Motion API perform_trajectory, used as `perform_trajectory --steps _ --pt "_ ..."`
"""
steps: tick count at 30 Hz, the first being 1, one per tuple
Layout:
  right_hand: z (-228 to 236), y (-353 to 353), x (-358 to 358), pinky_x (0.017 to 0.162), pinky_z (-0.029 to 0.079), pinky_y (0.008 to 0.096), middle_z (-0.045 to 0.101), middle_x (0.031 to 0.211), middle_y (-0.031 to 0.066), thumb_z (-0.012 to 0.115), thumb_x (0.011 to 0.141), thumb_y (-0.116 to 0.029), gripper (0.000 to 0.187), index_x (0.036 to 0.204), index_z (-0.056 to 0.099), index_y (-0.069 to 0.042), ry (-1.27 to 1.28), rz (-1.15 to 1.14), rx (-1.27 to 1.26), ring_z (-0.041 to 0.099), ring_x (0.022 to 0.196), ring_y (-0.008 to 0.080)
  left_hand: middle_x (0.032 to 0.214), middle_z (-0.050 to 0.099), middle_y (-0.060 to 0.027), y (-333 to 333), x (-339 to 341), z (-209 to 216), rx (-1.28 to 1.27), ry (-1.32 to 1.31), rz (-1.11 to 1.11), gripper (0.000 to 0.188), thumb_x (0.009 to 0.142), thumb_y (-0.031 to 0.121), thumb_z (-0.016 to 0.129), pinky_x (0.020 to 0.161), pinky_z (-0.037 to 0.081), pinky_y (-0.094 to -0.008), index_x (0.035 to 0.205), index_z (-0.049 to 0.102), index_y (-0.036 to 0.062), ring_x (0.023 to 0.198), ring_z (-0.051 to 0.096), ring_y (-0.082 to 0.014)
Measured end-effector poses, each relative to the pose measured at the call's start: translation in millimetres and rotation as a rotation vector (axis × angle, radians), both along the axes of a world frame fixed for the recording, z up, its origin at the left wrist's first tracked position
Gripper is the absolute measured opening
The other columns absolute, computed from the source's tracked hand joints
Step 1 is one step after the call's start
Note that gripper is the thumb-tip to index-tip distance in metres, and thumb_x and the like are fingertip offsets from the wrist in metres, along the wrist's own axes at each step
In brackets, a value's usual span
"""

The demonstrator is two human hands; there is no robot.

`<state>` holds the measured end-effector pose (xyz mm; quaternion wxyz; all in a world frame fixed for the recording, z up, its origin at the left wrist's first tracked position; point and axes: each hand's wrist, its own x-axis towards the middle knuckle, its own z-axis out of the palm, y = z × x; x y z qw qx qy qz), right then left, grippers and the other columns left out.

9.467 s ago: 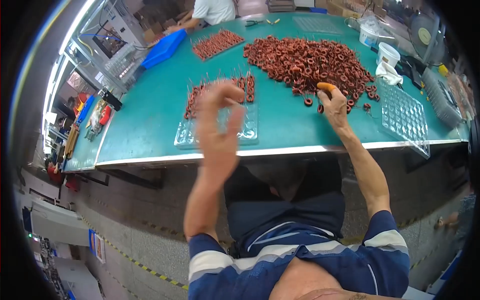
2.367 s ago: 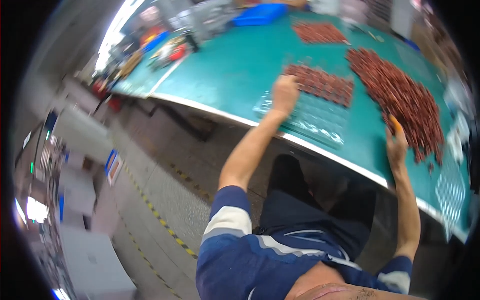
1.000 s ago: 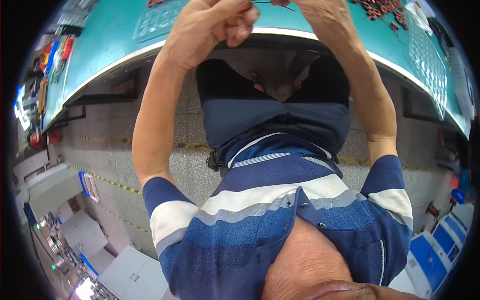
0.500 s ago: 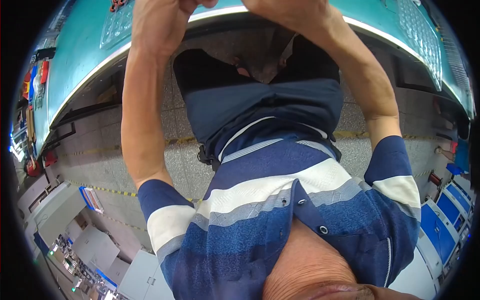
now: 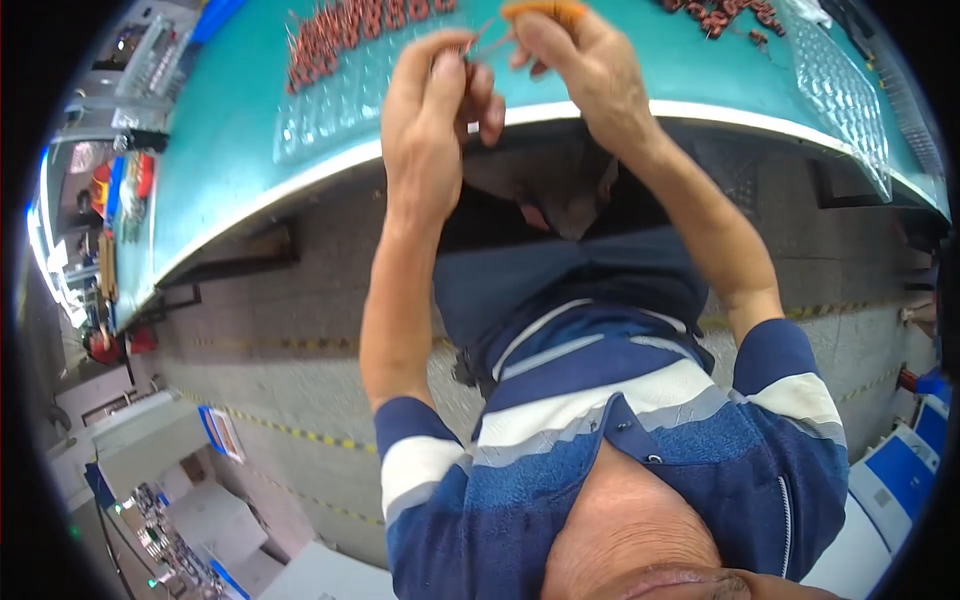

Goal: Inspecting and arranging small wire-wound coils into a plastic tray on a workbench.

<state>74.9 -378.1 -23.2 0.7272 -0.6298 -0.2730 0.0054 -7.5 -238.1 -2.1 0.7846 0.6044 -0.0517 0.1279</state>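
Observation:
My left hand (image 5: pixel 428 120) is closed in a pinch near the far side of the view. Between its thumb and forefinger is a small copper-red coil (image 5: pixel 469 46) with thin wire ends, mostly hidden by the fingers. My right hand (image 5: pixel 600 75) grips an orange-handled hand tool (image 5: pixel 548 9); its exact kind is not clear. The tool's end lies close to the wire at the left fingertips, and I cannot tell whether they touch. Beyond my left hand, a clear plastic blister tray (image 5: pixel 300 130) carries rows of similar copper-red coils (image 5: pixel 345 35).
A green-topped workbench (image 5: pixel 215 150) with a pale edge runs across the top. Loose copper-red coils (image 5: pixel 722 16) lie at the far right, beside another clear blister tray (image 5: pixel 835 95) that reaches the bench edge. Red and blue items (image 5: pixel 125 185) stand at the left end.
Both hands have come further into view, and the bench with its coils shows more. The coil and orange-handled tool, out of frame before, now show at my fingers.

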Motion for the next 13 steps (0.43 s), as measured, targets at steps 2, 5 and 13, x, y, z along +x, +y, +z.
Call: perform_trajectory --steps 2,5,13 --pt "-9.5 -7.6 -4.1 0.071 0.048 0.0245 0.065 0.089 0.0044 0.057 0.096 -0.033 0.036 0.109 0.064 0.0 0.098 0.043 0.004 0.06 0.08 0.0106 0.084 0.052 -0.0045 1.9 -3.0 -6.2 -0.052 0.058 0.023 0.024 0.1 0.013 0.045 0.055 0.044 -0.0234 0.122 0.044 0.0028 0.067 0.056 -0.0132" --pt "-22.9 -13.3 -9.5 0.063 0.048 0.0218 0.066 0.081 0.0044 0.064 0.091 -0.034 0.037 0.099 0.068 0.002 0.111 0.129 0.019 0.061 0.073 0.0099 0.082 0.053 -0.0046 1.2 -3.9 -20.1 -0.049 0.002 -0.027 0.027 0.099 0.012 0.047 0.057 0.046 -0.0221 0.125 0.043 0.0036 0.067 0.055 -0.0118" --pt "-17.6 -4.6 -13.9 0.056 0.049 0.0223 0.067 0.076 0.008 0.062 0.093 -0.024 0.027 0.095 0.07 0.001 -0.144 -0.112 -0.103 0.061 0.064 0.0107 0.081 0.052 -0.0055 0.5 -6.1 -21.4 0.271 -0.019 0.012 0.029 0.097 0.013 0.053 0.055 0.045 -0.0237 0.123 0.046 0.0015 0.066 0.055 -0.0138"
